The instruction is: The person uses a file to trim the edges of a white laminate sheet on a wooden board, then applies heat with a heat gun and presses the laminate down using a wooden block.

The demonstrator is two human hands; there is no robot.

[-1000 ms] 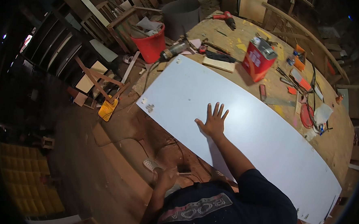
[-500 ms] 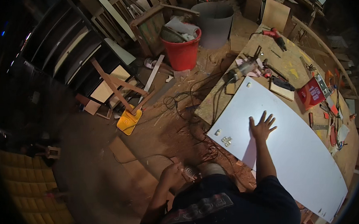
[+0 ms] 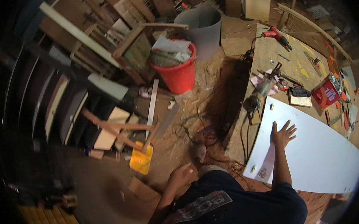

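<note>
My right hand (image 3: 283, 134) lies flat with fingers spread on a large white panel (image 3: 320, 157) that rests on the worktable. Small metal fittings (image 3: 271, 106) sit near the panel's left corners, and a little cluster of loose pieces (image 3: 263, 175) lies by its near left edge. Low beside my body, away from the panel, my left hand (image 3: 181, 177) is curled closed. Its fingers hide whatever it holds, if anything. Just past the panel's far corner, a corded power tool (image 3: 259, 93) lies on the table.
On the wooden worktable (image 3: 276, 54) lie a red-black power tool (image 3: 279, 38), a red can (image 3: 328, 94) and a black-topped block (image 3: 299, 96). Cables run over the dusty floor. Left of the table stand a red bucket (image 3: 177, 77), a grey cylinder (image 3: 199, 27) and a yellow-based wooden stand (image 3: 141, 157).
My view has turned, so the table and panel appear farther right and the bucket lower. My right hand stays flat on the panel; my left hand stays low beside me.
</note>
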